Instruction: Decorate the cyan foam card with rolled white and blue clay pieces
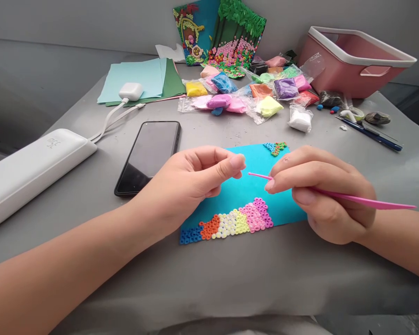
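In my right hand is a slim pink clay modelling tool, its thin ball tip pointing left. My left hand is pinched closed just left of that tip; whatever its fingertips hold, if anything, is hidden. Both hands hover over a bright blue card lying on the table. Along the card's near edge runs a band of small clay rings in blue, orange, white, yellow, pink and purple. A smaller patch of blue, orange and green clay bits sits at its far right corner.
A phone and a white power bank with a cable lie left. Behind are coloured sheets, several bagged clays and a decorated clay picture. A pink bin and a dark blue pen are right.
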Tool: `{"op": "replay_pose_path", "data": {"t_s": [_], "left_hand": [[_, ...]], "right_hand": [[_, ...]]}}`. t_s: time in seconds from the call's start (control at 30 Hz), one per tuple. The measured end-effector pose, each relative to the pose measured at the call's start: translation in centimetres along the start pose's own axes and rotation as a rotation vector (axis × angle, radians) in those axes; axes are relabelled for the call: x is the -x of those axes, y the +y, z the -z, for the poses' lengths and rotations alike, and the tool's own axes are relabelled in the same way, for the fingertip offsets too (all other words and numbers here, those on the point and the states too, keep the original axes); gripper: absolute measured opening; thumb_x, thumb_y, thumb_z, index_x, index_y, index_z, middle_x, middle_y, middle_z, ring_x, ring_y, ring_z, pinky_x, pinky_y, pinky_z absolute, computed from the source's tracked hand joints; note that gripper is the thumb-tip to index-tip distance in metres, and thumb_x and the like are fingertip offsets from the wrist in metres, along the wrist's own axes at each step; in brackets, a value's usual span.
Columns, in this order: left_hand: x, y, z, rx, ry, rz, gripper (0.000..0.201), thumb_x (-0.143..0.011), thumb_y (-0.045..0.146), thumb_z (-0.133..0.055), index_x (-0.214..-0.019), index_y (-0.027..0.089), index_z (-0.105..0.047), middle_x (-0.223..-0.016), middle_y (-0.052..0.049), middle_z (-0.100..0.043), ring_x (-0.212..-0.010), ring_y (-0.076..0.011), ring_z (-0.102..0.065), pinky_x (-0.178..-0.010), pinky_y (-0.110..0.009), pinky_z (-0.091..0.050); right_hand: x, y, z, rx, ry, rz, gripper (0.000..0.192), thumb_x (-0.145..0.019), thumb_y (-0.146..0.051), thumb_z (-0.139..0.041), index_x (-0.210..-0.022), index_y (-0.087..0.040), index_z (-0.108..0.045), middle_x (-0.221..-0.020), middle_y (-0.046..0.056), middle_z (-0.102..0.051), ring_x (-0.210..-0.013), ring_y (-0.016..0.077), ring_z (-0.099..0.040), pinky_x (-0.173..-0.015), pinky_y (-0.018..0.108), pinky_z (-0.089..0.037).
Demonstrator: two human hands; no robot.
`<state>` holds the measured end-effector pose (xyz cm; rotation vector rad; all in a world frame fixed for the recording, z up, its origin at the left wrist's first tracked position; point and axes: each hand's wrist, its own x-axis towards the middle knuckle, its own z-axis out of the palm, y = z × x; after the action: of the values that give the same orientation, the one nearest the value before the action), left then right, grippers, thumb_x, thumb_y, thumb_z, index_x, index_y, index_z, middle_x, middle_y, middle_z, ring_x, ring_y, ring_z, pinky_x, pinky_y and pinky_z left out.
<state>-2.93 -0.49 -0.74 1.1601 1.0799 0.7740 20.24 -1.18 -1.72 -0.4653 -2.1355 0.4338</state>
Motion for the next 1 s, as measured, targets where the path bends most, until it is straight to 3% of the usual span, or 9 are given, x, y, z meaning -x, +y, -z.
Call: {"op": "replay_pose_path", "data": {"t_s": [0.13, 0.37, 0.6, 0.77, 1.0], "left_hand": [[-0.01, -0.19, -0.12, 0.011, -0.025, 0.006, 0.025, -0.084, 0.052, -0.077, -0.092, 0.029, -0.084, -0.086, -0.001, -0.071, -0.059, -0.0097, -0.037, -0.054, -0.025, -0.033], [0.14, -0.32, -0.10, 0.070, -0.075, -0.010, 0.032, -0.088, 0.051, -0.073, -0.074, 0.023, -0.079, -0.074, -0.001, -0.063, -0.057, -0.0083, -0.036, -0.051, -0.024, -0.030], [-0.04, -0.14, 0.01, -0.055, -0.041, 0.032, 0.026, -0.085, 0.052, -0.076, -0.092, 0.028, -0.083, -0.082, 0.000, -0.067, -0.055, -0.0057, -0.035, -0.049, -0.022, -0.028], [-0.03, -0.07, -0.18, 0.028, -0.091, 0.035, 0.034, -0.088, 0.055, -0.072, -0.079, 0.023, -0.081, -0.075, 0.000, -0.064, -0.052, -0.0041, -0.034, -0.048, -0.022, -0.024], [0.30, 0.16, -0.40, -0.048, -0.125, 0.050, 0.035, -0.090, 0.054, -0.070, -0.081, 0.023, -0.082, -0.066, 0.002, -0.058, -0.052, -0.0046, -0.033, -0.048, -0.021, -0.027]], "right_hand": [[0.01, 0.02, -0.08, -0.004, 0.012, -0.003, 0.030, -0.095, -0.009, -0.047, -0.106, -0.022, -0.071, -0.090, 0.005, -0.070, -0.080, 0.0176, -0.070, -0.071, 0.033, -0.060], [0.02, -0.08, -0.16, -0.002, 0.032, -0.011, 0.029, -0.098, -0.012, -0.045, -0.105, -0.023, -0.071, -0.090, 0.005, -0.070, -0.078, 0.0184, -0.068, -0.072, 0.034, -0.059], [0.03, -0.51, -0.12, -0.008, 0.004, -0.043, 0.029, -0.101, -0.013, -0.041, -0.106, -0.022, -0.068, -0.093, 0.006, -0.069, -0.082, 0.0166, -0.068, -0.076, 0.032, -0.058], [0.11, -0.47, -0.05, -0.019, -0.003, -0.053, 0.029, -0.101, -0.014, -0.041, -0.107, -0.024, -0.068, -0.093, 0.006, -0.069, -0.081, 0.0177, -0.068, -0.076, 0.033, -0.058], [-0.21, -0.45, -0.34, -0.091, -0.025, -0.061, 0.031, -0.096, -0.005, -0.042, -0.106, -0.021, -0.067, -0.096, 0.007, -0.070, -0.086, 0.0164, -0.068, -0.076, 0.031, -0.058]]}}
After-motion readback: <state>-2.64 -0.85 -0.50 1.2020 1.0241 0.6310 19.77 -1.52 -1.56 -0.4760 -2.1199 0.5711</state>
